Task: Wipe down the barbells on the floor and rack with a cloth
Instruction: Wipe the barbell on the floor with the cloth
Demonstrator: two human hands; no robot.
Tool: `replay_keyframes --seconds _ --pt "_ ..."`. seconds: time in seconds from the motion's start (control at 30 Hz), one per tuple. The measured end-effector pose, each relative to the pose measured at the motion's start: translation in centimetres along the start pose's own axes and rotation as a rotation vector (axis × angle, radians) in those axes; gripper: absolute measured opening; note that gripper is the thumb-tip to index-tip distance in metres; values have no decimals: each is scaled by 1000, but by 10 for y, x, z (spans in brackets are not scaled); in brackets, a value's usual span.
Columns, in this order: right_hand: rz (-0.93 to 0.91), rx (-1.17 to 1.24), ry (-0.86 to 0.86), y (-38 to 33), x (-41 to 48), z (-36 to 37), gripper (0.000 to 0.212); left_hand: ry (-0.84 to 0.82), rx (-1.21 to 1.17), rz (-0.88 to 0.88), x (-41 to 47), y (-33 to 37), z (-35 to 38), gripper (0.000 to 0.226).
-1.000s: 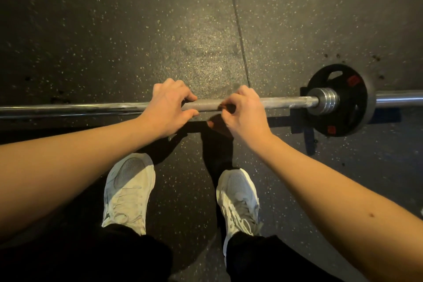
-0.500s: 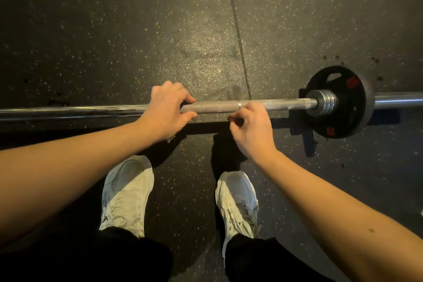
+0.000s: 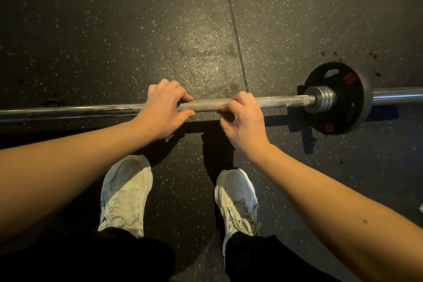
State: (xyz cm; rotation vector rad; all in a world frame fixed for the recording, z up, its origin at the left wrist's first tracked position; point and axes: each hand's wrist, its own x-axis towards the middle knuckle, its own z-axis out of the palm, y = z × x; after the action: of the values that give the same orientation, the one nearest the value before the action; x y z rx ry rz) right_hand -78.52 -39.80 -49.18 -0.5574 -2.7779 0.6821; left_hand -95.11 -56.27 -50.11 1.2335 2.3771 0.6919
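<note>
The barbell (image 3: 270, 101) lies across the speckled rubber floor (image 3: 137, 30), its shaft running from the left edge of the floor area to the right edge, just ahead of the person's white shoes (image 3: 126, 192). One black plate (image 3: 335, 98) sits on the right sleeve, against the chrome collar (image 3: 324, 99).

Change since the previous half second: the right hand (image 3: 243, 119) has moved back up onto the shaft and slightly toward the left hand, after dropping just below the bar. The left hand (image 3: 163, 111) has stayed in place.

Finger state: the left hand's fingers (image 3: 180, 98) curl over the shaft with the thumb below, gripping it. The right hand's fingers curl over the knurled section, thumb tucked under.

No cloth is clearly visible; a pale scrap below the left palm may be cloth, but the dim view does not settle it.

Judgement: the right hand appears to rub back and forth along the knurling. The section between the right hand and the collar, and the long left length, likely remain to be wiped.
</note>
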Motion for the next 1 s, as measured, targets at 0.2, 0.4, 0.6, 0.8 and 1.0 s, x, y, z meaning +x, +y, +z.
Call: replay_keyframes --seconds 0.2,0.4,0.6,0.8,1.0 --pt "-43 -38 -38 -1 7 8 13 -7 -4 -10 1 0 -2 31" --pt "-81 0 -58 -15 13 12 15 6 2 -6 0 4 -1 31" --pt "-116 -45 -96 8 7 1 18 0 -19 -4 0 1 -2 30" --pt "-145 5 -71 -10 24 7 9 3 1 -4 0 5 -2 29" --pt "-129 -75 -58 29 12 -21 13 2 -5 -8 -2 3 -2 30"
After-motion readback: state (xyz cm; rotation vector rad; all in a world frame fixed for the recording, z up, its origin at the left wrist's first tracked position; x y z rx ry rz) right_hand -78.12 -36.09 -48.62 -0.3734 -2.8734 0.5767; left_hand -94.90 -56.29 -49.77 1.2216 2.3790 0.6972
